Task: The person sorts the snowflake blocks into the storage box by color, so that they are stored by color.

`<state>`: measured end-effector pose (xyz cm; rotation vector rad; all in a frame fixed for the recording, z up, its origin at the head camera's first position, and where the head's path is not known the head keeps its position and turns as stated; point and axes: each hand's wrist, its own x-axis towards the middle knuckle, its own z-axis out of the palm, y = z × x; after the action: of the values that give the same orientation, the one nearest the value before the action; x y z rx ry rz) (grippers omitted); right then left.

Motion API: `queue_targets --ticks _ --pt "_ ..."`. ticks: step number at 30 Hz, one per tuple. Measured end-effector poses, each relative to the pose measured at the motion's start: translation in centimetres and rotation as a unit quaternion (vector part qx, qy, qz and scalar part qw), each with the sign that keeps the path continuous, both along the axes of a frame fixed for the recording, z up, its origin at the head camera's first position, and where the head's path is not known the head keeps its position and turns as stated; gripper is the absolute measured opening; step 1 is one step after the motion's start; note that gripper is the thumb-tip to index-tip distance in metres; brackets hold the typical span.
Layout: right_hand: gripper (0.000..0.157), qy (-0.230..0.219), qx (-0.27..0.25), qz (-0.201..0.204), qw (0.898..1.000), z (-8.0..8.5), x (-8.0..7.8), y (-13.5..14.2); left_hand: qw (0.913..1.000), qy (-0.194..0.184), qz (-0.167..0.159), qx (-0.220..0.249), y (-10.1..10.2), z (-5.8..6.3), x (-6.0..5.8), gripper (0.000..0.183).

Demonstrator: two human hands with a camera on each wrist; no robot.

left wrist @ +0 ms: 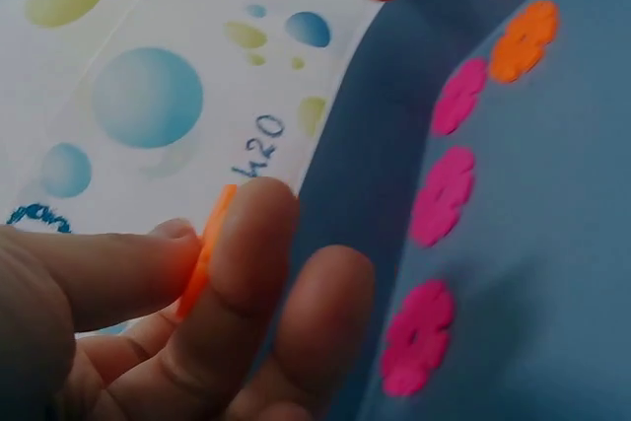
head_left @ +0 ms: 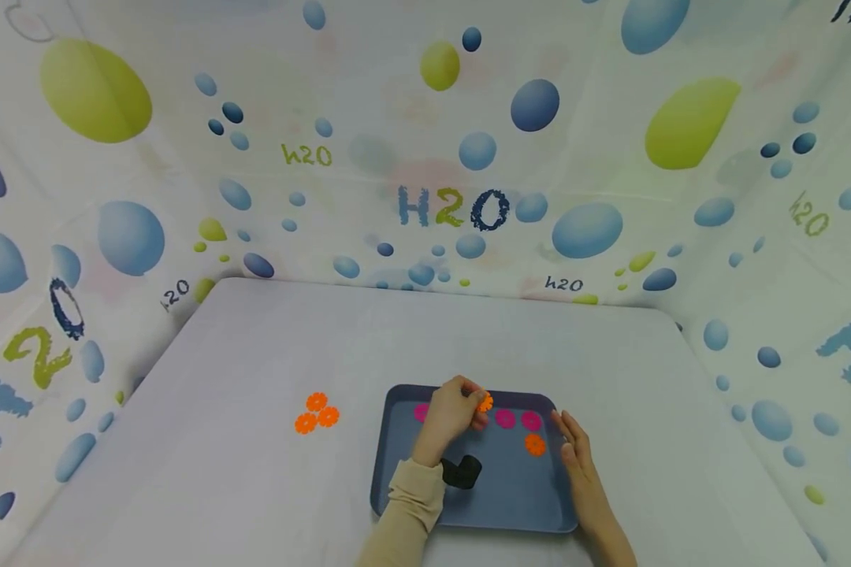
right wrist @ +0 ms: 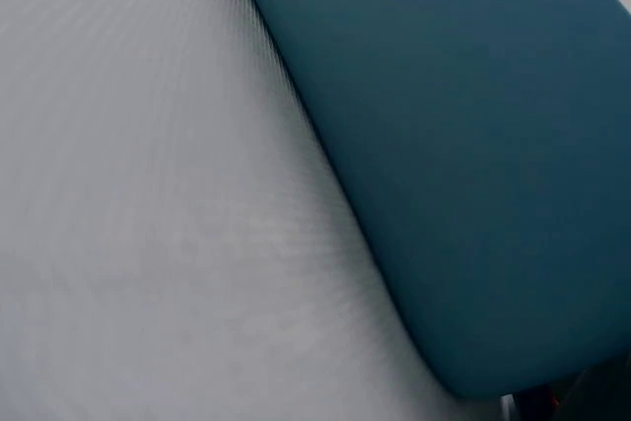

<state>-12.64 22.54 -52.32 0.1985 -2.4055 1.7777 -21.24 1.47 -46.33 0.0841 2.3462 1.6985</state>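
Observation:
My left hand (head_left: pixel 454 413) is over the far part of the blue-grey tray (head_left: pixel 510 496), pinching an orange flower-shaped piece (left wrist: pixel 211 239) between thumb and fingertip. The piece is edge-on in the left wrist view. In the tray, pink flower pieces (head_left: pixel 505 419) form a row along the far side, partly hidden by this hand in the head view. Another orange flower piece (head_left: pixel 535 445) lies just nearer than the row's right end. My right hand (head_left: pixel 580 457) rests along the tray's right rim, fingers extended. The right wrist view shows only the tray's outer side (right wrist: pixel 444 145) and the table.
Three orange flower pieces (head_left: pixel 317 402) lie close together on the white table (head_left: pixel 220 472), left of the tray. A black device (head_left: pixel 466 472) shows beside the left wrist, over the tray. A white cloth backdrop (head_left: pixel 369 228) with blue and green bubbles surrounds the table.

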Motion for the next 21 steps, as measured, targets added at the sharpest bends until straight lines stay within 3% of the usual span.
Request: queue_targets --ticks 5,10,17,21 --pt "0.049 -0.009 0.001 -0.002 1.0 0.0 0.0 0.0 0.9966 -0.006 -0.052 -0.063 1.4 -0.4 0.7 0.016" --pt "0.049 -0.016 0.006 -0.004 1.0 -0.2 0.1 0.0 0.9901 -0.01 -0.08 -0.115 2.0 -0.8 1.2 0.017" --pt "0.048 -0.002 0.007 -0.01 1.0 -0.3 -0.1 0.1 0.9776 0.028 -0.084 -0.191 3.2 -1.1 1.6 0.016" --pt "0.049 -0.005 0.001 -0.004 1.0 -0.1 0.0 0.2 0.962 0.066 -0.069 -0.256 4.0 -1.1 1.9 0.013"
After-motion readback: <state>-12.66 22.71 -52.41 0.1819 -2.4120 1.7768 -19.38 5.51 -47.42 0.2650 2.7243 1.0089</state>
